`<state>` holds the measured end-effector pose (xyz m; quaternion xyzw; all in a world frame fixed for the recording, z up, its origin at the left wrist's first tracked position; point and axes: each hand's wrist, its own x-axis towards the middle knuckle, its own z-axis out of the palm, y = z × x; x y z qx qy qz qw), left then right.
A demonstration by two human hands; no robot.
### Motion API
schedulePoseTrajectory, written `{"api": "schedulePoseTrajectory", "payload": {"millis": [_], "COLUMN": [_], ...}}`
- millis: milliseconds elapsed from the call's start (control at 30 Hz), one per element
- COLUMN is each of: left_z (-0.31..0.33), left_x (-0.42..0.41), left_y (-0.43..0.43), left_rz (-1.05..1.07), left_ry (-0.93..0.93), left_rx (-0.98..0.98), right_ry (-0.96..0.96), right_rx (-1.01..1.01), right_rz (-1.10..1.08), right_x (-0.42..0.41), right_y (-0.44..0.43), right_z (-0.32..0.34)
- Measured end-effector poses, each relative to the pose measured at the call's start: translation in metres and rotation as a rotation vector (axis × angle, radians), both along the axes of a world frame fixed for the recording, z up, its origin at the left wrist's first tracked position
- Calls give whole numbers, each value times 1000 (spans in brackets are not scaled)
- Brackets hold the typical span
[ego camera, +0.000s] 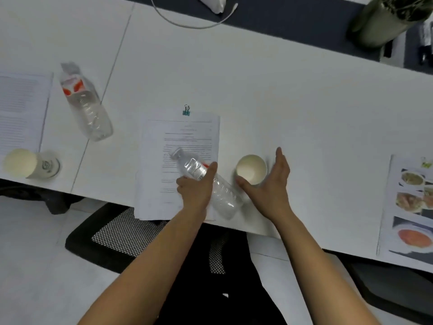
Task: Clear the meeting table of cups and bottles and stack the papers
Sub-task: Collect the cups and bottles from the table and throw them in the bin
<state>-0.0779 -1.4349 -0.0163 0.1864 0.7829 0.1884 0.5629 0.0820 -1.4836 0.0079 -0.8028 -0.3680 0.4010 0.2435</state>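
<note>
Left hand point(196, 191) grips the lying bottle point(225, 195), right hand point(274, 186) spread open beside the cup point(251, 170).

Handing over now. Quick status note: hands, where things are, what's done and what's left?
Left hand grips the clear plastic water bottle, which lies across the clipped white paper stack.
Right hand is open, thumb and fingers flanking the white paper cup.
On the left of the white table: red-labelled clear bottle, logo paper cup, printed text sheets. At the right edge: food-photo sheets.
Done: nothing cleared or stacked.
Left: remove both bottles and both cups, stack the three paper sets.
</note>
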Motion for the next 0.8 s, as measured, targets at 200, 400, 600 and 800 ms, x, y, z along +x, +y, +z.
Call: {"api": "schedulePoseTrajectory", "payload": {"millis": [200, 400, 600, 800], "left_z": [17, 109, 168, 168], "left_x": [2, -32, -48, 1], "left_y": [8, 1, -21, -50], "left_rz": [-48, -262, -456, -750], "left_ry": [29, 119, 16, -246], "left_rx": [112, 578, 900, 891], "right_ry": [-55, 8, 12, -104], "right_rx": [-55, 166, 371, 386], "right_rz": [-64, -294, -475, -794], "right_x": [6, 12, 25, 17], "right_y": [1, -27, -101, -212], "right_z": [13, 106, 167, 165]}}
